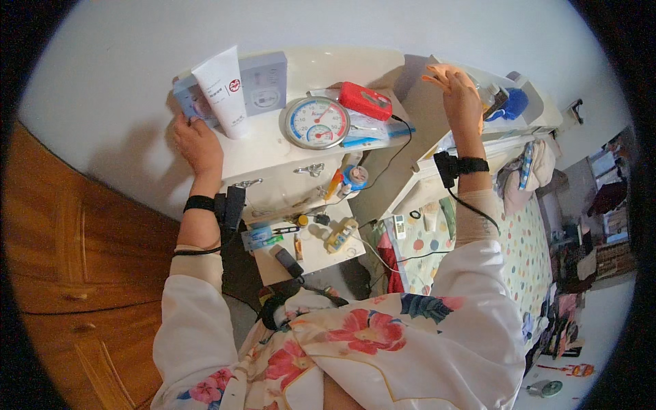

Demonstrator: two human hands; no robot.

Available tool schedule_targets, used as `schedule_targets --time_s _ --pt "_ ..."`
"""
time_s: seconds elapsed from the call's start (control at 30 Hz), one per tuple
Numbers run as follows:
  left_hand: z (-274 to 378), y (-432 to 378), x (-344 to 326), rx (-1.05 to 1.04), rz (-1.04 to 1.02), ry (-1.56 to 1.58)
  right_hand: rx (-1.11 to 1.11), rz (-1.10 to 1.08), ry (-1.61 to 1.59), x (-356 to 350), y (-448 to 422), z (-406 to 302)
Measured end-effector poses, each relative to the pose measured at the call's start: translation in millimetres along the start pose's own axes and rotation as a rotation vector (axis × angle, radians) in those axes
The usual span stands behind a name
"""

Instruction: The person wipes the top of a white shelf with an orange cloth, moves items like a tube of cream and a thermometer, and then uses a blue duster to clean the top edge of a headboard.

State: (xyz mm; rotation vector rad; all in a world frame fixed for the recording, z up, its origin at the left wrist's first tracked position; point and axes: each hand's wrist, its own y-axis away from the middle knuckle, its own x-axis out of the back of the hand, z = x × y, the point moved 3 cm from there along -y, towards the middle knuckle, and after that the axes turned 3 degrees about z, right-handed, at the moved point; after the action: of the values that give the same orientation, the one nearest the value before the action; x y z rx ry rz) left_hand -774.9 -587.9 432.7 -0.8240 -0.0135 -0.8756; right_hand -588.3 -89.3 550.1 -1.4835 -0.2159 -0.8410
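Note:
At the left end of a white shelf (266,133), my left hand (197,143) touches the lower edge of a small blue box (193,100). A white squeeze tube (221,92) stands just right of that hand, in front of a grey-lilac box (264,82). My right hand (461,102) grips an orange cloth (451,72) above the cabinet top on the right. Between the hands, a round dial thermometer (318,123) leans on the shelf, beside a red case (365,101) with a black cable, lying on flat packets.
Right of my right hand are a clear bottle (489,97) and a blue item (514,104). Below the shelf, a small white table (312,266) holds a power strip (342,236) and small items. A bed with a dotted cover (523,246) lies right; wooden doors (77,230) stand left.

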Motion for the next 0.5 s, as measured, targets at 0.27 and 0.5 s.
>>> schedule_targets --time_s 0.27,0.5 --pt "-3 -4 0 -0.054 -0.053 -0.009 -0.147 0.065 -0.053 18 34 -4" --pt "-1 0 -1 -0.049 0.024 0.011 -0.202 0.171 -0.168 19 62 2"
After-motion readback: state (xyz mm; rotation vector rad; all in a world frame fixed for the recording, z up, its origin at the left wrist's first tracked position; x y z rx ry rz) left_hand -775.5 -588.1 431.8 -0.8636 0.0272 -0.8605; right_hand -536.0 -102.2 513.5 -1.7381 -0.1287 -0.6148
